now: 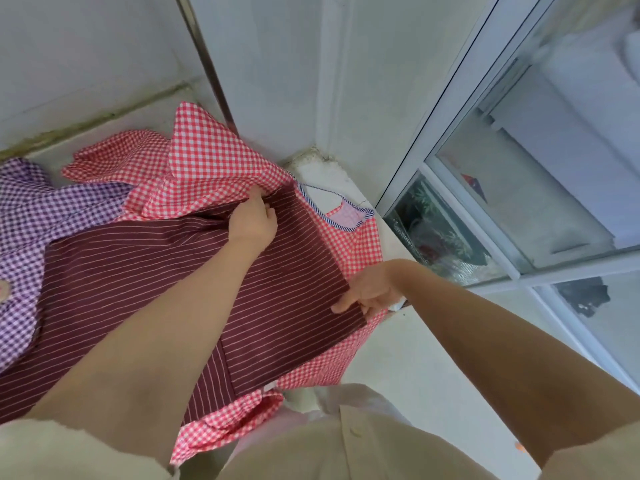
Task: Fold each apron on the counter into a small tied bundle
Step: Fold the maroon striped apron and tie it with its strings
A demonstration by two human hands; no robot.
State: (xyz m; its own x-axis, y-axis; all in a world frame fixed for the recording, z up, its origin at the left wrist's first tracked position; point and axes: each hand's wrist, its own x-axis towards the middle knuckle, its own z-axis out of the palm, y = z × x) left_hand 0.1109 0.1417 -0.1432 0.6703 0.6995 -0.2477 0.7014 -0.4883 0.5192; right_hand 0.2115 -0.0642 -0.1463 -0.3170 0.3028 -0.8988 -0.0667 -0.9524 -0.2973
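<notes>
While maroon striped apron (145,271) lies over red check apron (214,150), left grip (252,220) pinching its 12 o'clock corner, right grip (370,292) pinching 3 o'clock edge, w/ purple apron (20,209) at 9.

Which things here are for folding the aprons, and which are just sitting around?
For the job:
maroon striped apron, gripped by the left hand and pinched by the right hand
red checked apron
purple checked apron
counter

Just there:
window
metal pipe
</notes>
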